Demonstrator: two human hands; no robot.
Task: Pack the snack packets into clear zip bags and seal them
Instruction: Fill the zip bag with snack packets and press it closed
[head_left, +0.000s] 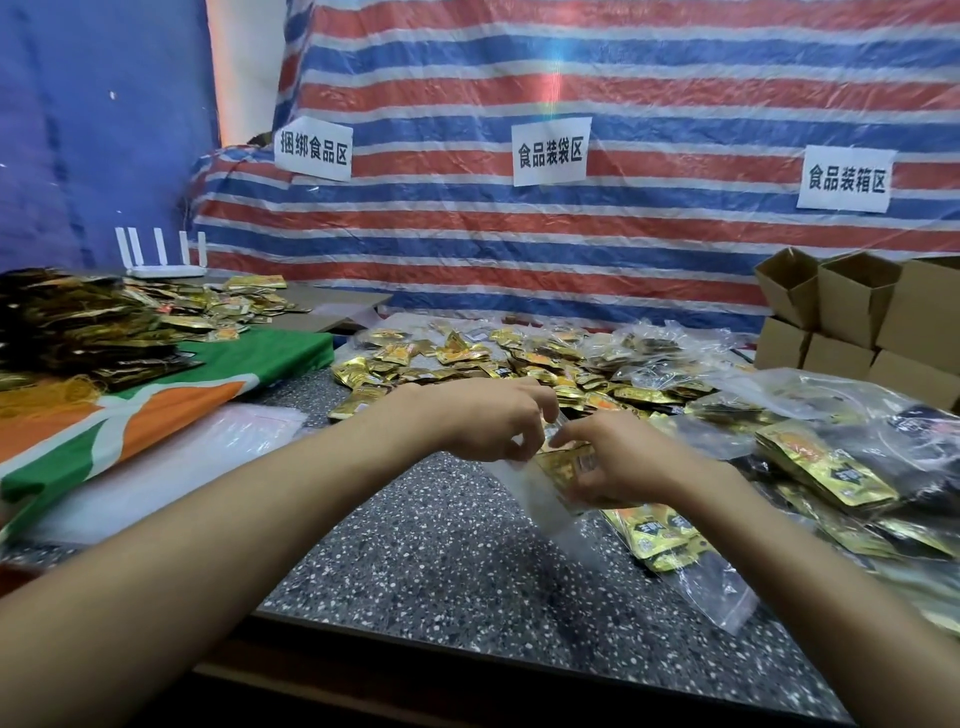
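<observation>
together — left hand (493, 421), right hand (618, 462) pinch zip bag (530, 488)

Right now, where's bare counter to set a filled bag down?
Best patch: the speckled counter near the front edge, between the forearms, below the zip bag that the left hand and right hand hold. A smaller strip lies between the green-orange cloth and the loose packets. Crowded: packets across the middle, filled bags on the right, boxes behind them.

3 paper signs hang on the striped tarp (649, 88): left sign (314, 148) reads 捆绑食品区, middle sign (550, 151) 食品装袋区, right sign (845, 179) 食品装箱区; print on the snack packets (826, 470) is illegible.
</observation>
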